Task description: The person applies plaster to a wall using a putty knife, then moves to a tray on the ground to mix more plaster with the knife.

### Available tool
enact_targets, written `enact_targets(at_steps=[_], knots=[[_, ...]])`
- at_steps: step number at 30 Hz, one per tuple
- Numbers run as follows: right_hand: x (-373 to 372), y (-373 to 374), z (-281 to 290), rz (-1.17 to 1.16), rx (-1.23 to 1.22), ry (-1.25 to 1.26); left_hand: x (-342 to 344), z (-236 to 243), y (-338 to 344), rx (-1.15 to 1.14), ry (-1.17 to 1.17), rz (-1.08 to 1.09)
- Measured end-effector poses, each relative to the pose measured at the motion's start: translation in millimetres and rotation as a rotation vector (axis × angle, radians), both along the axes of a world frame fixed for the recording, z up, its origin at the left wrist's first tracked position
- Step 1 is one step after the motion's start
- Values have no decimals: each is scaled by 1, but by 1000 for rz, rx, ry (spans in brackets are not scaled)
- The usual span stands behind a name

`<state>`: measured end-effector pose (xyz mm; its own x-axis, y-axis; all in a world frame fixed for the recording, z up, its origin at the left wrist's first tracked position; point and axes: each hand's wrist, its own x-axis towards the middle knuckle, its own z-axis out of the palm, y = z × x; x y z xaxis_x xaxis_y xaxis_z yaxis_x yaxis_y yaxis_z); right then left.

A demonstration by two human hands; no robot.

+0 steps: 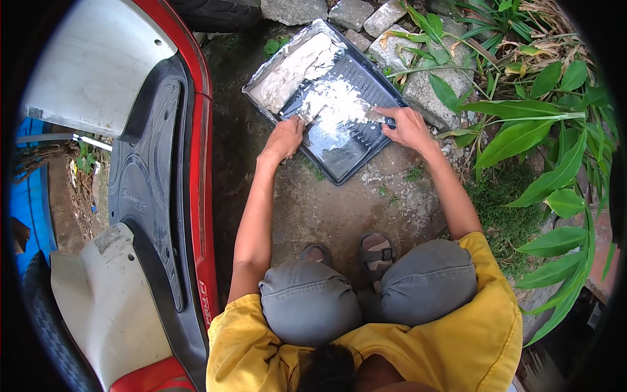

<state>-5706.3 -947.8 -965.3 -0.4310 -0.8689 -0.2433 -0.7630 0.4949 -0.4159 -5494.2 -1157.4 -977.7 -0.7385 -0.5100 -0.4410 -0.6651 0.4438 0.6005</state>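
A black paint roller tray (367, 77) rests on the ground in front of me, turned at an angle. Thick off-white paste (287, 72) fills its far left end, and a brighter white patch of paste (335, 104) is spread over the ribbed slope. My right hand (410, 129) is closed round the dark handle of a putty knife (390, 122), whose blade points left into the white patch. At the tray's left edge, my left hand (285, 139) is closed with its fingertips at the paste; what it grips there is too smeared with white to make out.
On my left stands a red motor scooter (204, 163) with a black footboard (147, 176), close beside my arm. Stones (434, 91) lie beyond and right of the tray. Green leafy plants (522, 137) lean in from the right. My sandalled feet (377, 251) are below the tray.
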Motion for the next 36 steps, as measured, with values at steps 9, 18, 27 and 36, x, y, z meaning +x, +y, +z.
enact_targets(at_steps=[9, 18, 27, 36], knots=[[14, -11, -30, 15, -227, 27, 3, -6, 22, 80, -2, 10], [26, -20, -44, -98, -371, -45, 2, 3, 23, 110, 26, 112], [23, -12, -38, -135, -420, -88, 4, -12, 26, 555, 171, 220], [42, -7, -33, 14, -641, 255, -9, -2, 32, 704, 310, 258]])
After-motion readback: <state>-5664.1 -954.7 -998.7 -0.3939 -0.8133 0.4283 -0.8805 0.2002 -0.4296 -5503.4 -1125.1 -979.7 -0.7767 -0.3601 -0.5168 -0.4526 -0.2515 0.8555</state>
